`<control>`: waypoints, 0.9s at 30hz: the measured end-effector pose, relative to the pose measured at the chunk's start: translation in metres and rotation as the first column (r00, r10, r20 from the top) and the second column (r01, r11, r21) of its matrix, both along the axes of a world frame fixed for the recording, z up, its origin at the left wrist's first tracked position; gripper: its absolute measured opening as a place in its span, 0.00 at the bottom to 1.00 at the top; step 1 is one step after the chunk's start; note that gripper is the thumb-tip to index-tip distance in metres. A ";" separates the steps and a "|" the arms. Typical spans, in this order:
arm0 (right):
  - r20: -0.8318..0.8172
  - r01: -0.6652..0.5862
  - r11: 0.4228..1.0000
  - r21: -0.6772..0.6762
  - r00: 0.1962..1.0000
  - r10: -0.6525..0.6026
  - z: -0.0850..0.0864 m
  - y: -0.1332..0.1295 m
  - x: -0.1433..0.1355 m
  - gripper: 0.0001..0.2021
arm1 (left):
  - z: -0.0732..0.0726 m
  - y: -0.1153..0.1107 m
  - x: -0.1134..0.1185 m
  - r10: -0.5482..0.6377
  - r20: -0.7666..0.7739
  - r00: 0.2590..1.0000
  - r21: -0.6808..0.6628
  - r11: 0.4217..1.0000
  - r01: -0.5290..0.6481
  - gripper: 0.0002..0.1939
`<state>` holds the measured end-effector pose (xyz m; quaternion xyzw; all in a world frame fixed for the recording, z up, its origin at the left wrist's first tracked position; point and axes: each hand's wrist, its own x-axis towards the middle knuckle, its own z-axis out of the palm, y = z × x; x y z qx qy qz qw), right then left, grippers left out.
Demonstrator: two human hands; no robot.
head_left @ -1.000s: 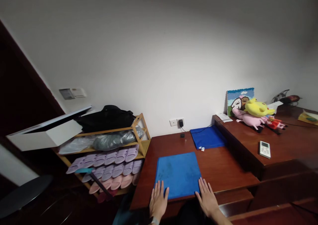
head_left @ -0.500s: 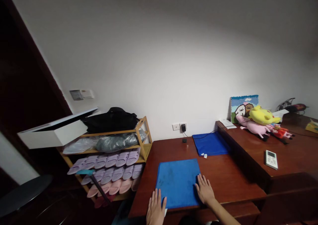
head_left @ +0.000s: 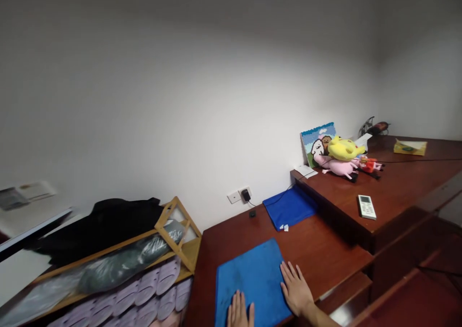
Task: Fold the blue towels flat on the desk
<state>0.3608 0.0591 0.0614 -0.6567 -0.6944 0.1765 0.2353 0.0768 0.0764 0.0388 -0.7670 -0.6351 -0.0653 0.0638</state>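
A blue cloth (head_left: 249, 274) with dark smudges lies spread flat on the brown wooden table (head_left: 224, 243). On its near part rests my left hand (head_left: 238, 312), palm down with the fingers stretched out; the lower part of this hand is cut off by the frame. My right hand (head_left: 298, 288) lies flat at the cloth's right edge, fingers extended and slightly spread, partly on the wood. Neither hand grips anything. Farther back, a darker blue folded cloth (head_left: 290, 207) with a white tag lies against the higher cabinet.
Plush toys (head_left: 344, 149), a picture board (head_left: 310, 142), a white remote control (head_left: 367, 207) and a yellow tissue pack (head_left: 410, 147) are on the higher cabinet top (head_left: 393, 187). A black charger (head_left: 246, 195) is plugged into the wall. At left stands a wooden rack (head_left: 193, 252) with lilac slippers (head_left: 146, 286) and a black bag (head_left: 119, 221).
The view has turned to the right and tilted. My left hand has shifted from the cloth's near left corner inward onto the cloth. My right hand stays at the right edge.
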 end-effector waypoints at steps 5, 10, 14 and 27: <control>0.031 -0.011 1.000 -0.012 0.999 0.011 -0.004 0.002 0.000 0.31 | 0.020 0.019 0.104 -0.198 0.100 0.975 -0.079 0.975 0.207 0.31; 0.036 -0.022 0.999 -0.026 0.999 0.023 -0.007 0.005 0.000 0.31 | 0.019 0.029 0.121 -0.136 0.119 0.983 -0.138 0.979 0.153 0.32; 0.053 -0.001 0.998 -0.061 0.999 0.004 -0.005 0.004 0.000 0.31 | 0.020 0.031 0.056 0.097 0.050 0.994 -0.137 0.987 -0.089 0.35; 0.162 0.043 0.989 -0.140 0.987 -0.020 0.019 0.018 -0.007 0.34 | 0.007 0.022 -0.057 0.216 0.049 0.975 -0.029 0.976 -0.215 0.36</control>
